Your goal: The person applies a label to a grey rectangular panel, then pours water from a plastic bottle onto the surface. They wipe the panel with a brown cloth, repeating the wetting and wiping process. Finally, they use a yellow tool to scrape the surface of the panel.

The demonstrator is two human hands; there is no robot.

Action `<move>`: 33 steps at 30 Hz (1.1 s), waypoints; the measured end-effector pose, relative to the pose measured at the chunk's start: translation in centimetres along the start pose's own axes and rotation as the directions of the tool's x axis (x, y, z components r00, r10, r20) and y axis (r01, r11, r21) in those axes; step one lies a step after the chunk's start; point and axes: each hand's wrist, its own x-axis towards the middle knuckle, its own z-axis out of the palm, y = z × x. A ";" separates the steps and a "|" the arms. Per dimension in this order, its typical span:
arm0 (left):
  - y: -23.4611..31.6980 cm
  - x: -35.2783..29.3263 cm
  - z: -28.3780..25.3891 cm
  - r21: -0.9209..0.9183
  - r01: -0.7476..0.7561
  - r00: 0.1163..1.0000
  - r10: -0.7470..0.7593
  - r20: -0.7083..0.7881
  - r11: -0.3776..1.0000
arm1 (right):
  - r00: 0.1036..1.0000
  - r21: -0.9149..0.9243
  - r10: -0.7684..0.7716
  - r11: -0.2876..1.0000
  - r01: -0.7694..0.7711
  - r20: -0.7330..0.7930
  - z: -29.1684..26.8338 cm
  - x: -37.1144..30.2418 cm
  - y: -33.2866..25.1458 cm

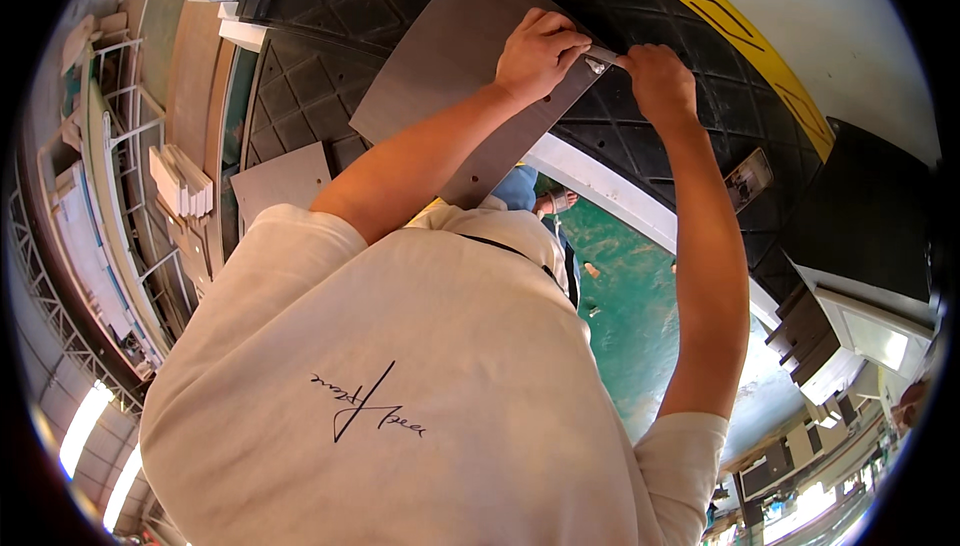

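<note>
A grey-brown flat panel point(440, 56) with a few small round holes lies tilted on the black padded work surface. At its right corner, a short thin grey strip point(603, 53) spans the gap between my two hands. My left hand point(540, 58) rests over the panel's edge, its fingers closed on one end of the strip. On the other side my right hand point(660, 84) has its fingers curled in, pinching the opposite end just off the panel. A small shiny piece point(595, 67) shows beneath the strip; its kind is too small to make out.
Another grey panel point(282, 181) lies to the left. A small picture card point(748, 180) sits on the black surface at right, near a dark box-shaped thing point(865, 216). A yellow band point(715, 11) runs along the far edge. Stacked boards point(180, 183) stand at far left.
</note>
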 end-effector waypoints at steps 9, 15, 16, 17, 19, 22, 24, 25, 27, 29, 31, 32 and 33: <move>0.0 0.1 0.1 0.077 -0.028 1.000 0.027 0.013 0.997 | 0.999 0.031 -0.028 0.999 0.029 -0.020 0.8 -0.7 -1.3; 0.1 -0.1 0.2 0.121 -0.018 0.999 0.015 0.029 0.992 | 1.000 0.031 -0.008 0.999 0.008 -0.016 1.1 -0.4 -2.1; 0.2 -0.1 0.2 0.123 -0.017 0.999 0.013 0.032 0.992 | 1.000 0.035 -0.002 0.999 0.003 -0.023 1.0 -0.3 -2.5; 0.2 -0.1 0.2 0.149 -0.008 1.000 0.004 0.027 0.989 | 1.000 0.038 -0.002 0.999 0.003 -0.022 0.9 -0.3 -2.9; 0.2 -0.1 0.1 0.175 0.001 1.000 -0.006 0.025 0.985 | 0.996 0.042 0.044 0.998 -0.047 0.075 0.8 -0.4 -3.7; 0.1 -0.2 -0.2 0.262 0.042 0.998 -0.055 0.044 0.964 | 0.985 0.038 0.121 0.991 -0.126 0.120 1.5 -1.0 -5.5; 0.1 -0.2 -0.2 0.217 0.033 0.998 -0.042 0.037 0.976 | 0.985 0.092 0.132 0.986 -0.142 0.108 1.9 -1.5 -4.6; 0.1 0.1 -0.2 0.217 0.026 0.999 -0.034 0.037 0.976 | 0.993 0.178 0.111 0.977 -0.116 0.037 2.2 -1.8 -3.8; 0.0 0.3 -0.1 0.015 -0.023 0.997 0.024 -0.071 1.000 | 0.994 0.264 0.100 0.961 -0.087 -0.034 2.1 -2.8 -2.2; -0.1 0.2 -0.1 -0.008 0.034 0.987 -0.035 -0.157 0.999 | 0.971 0.524 0.209 0.843 -0.118 -0.117 0.4 -3.4 -0.7; -0.3 0.2 -0.1 -0.044 0.104 0.971 -0.111 -0.214 0.994 | 0.940 0.604 0.325 0.771 -0.201 -0.101 -1.1 -4.9 -0.6; -0.6 0.2 -0.2 -0.043 0.101 0.969 -0.108 -0.222 0.994 | 0.896 0.681 0.438 0.677 -0.280 -0.068 -1.7 -5.5 -0.7; -0.9 0.3 -0.4 -0.016 0.071 0.975 -0.073 -0.209 0.997 | 0.898 0.679 0.432 0.682 -0.271 -0.075 -1.7 -5.7 -0.9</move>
